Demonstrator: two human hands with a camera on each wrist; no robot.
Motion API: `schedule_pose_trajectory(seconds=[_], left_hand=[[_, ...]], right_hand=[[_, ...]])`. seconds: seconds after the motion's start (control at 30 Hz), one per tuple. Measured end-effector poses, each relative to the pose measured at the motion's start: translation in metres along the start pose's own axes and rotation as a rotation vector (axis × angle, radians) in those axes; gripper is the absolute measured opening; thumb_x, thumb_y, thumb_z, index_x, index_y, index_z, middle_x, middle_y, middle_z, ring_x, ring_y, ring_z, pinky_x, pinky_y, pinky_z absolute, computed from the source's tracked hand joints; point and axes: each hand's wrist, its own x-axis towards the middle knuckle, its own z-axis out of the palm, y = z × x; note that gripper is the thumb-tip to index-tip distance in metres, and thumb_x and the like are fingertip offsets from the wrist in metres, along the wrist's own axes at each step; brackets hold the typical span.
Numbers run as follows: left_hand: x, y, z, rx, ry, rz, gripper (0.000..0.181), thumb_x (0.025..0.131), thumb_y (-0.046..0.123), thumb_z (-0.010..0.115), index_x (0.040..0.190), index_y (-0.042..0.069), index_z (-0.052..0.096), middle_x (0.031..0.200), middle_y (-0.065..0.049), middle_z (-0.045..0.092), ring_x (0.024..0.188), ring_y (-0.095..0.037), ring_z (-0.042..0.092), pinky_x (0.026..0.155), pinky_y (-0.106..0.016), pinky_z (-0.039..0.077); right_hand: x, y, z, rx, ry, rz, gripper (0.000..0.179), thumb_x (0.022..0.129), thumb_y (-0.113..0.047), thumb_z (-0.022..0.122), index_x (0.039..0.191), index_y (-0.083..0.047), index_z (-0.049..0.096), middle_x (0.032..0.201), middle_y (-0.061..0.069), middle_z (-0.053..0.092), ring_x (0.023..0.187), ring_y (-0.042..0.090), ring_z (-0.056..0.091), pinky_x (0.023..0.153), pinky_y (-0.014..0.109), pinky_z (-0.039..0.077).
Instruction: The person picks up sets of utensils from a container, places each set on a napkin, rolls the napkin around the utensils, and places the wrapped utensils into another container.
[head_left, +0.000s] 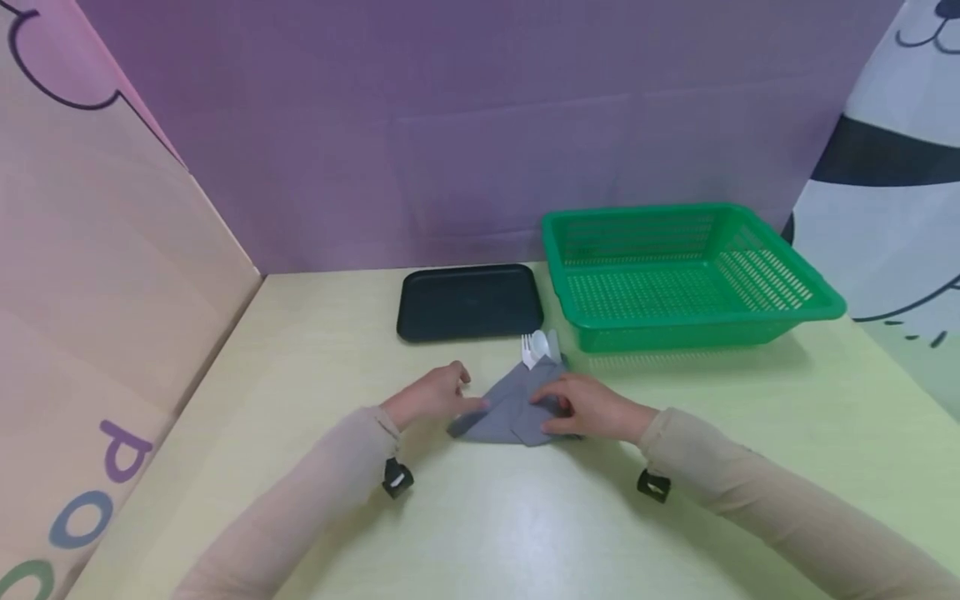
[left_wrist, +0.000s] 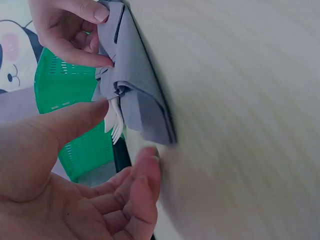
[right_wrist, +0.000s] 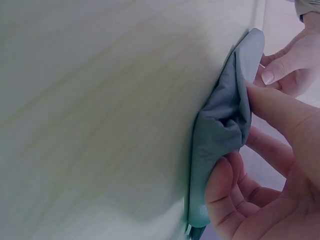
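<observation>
A grey cloth napkin (head_left: 498,417) lies folded on the table. From its far end stick out a white plastic fork (head_left: 527,350), a spoon (head_left: 540,342) and what looks like a knife (head_left: 554,345); their lower parts are hidden in the cloth. My right hand (head_left: 596,408) holds the napkin's right side, thumb and curled fingers at a bunched fold (right_wrist: 227,122). At the left corner is my left hand (head_left: 433,396), its thumb and fingers apart and nothing gripped. Whether its thumb touches the cloth, I cannot tell.
Behind the napkin lies a black tray (head_left: 470,304). A green perforated basket (head_left: 697,329) stands at the back right, close to the tray. A purple cloth wall (head_left: 450,133) closes off the table's far side, with printed panels left and right.
</observation>
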Motion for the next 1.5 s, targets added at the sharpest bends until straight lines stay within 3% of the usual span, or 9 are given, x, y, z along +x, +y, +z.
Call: schedule_pose_trajectory(seconds=[0.17,0.27,0.43,0.67,1.03,1.5], left_hand=[[0.002,-0.002,0.003,-0.021,-0.021,-0.034,0.042,0.083,0.035,0.069,0.105,0.0,0.058,0.104,-0.01,0.063,0.09,-0.017,0.056,0.08,-0.03,0.05],[0.002,-0.003,0.004,-0.024,-0.031,-0.036,0.033,0.083,0.032,0.069,0.096,0.003,0.064,0.093,-0.006,0.065,0.082,-0.014,0.056,0.07,-0.024,0.048],[0.002,-0.004,0.003,-0.025,-0.059,0.014,0.024,0.084,0.028,0.068,0.081,0.004,0.07,0.066,0.004,0.057,0.062,-0.008,0.047,0.054,-0.017,0.038],[-0.001,-0.005,0.0,-0.069,-0.078,0.088,0.026,0.086,0.022,0.065,0.066,0.006,0.063,0.053,0.008,0.043,0.052,-0.006,0.039,0.048,-0.016,0.032],[-0.002,-0.005,-0.005,-0.11,-0.11,0.137,0.026,0.088,0.022,0.062,0.07,0.004,0.064,0.056,0.007,0.042,0.053,-0.007,0.037,0.049,-0.018,0.03],[-0.001,0.005,-0.006,-0.293,-0.131,0.138,0.021,0.089,0.02,0.058,0.079,0.003,0.063,0.065,0.007,0.051,0.065,-0.007,0.047,0.058,-0.017,0.042]], right_hand=[[0.0,0.0,0.001,0.003,0.0,0.001,0.037,0.079,-0.02,0.073,0.112,-0.005,0.065,0.083,0.004,0.056,0.072,0.01,0.046,0.061,0.018,0.04],[0.0,0.0,0.001,-0.003,-0.002,-0.001,0.037,0.08,-0.021,0.072,0.112,-0.005,0.065,0.083,0.004,0.056,0.072,0.01,0.047,0.06,0.018,0.04],[0.001,0.001,0.003,-0.004,-0.007,0.008,0.037,0.08,-0.021,0.072,0.112,-0.005,0.065,0.083,0.003,0.057,0.073,0.009,0.047,0.061,0.017,0.04],[0.0,0.001,0.003,-0.013,0.007,-0.012,0.036,0.08,-0.02,0.072,0.111,-0.004,0.065,0.082,0.004,0.056,0.072,0.009,0.047,0.06,0.017,0.04],[0.0,0.0,0.001,-0.01,0.006,-0.024,0.036,0.08,-0.02,0.072,0.111,-0.004,0.064,0.085,0.004,0.059,0.074,0.01,0.049,0.062,0.018,0.041],[0.0,0.001,0.002,-0.007,0.016,-0.042,0.034,0.08,-0.018,0.072,0.109,-0.003,0.065,0.083,0.004,0.06,0.072,0.009,0.048,0.061,0.017,0.04]])
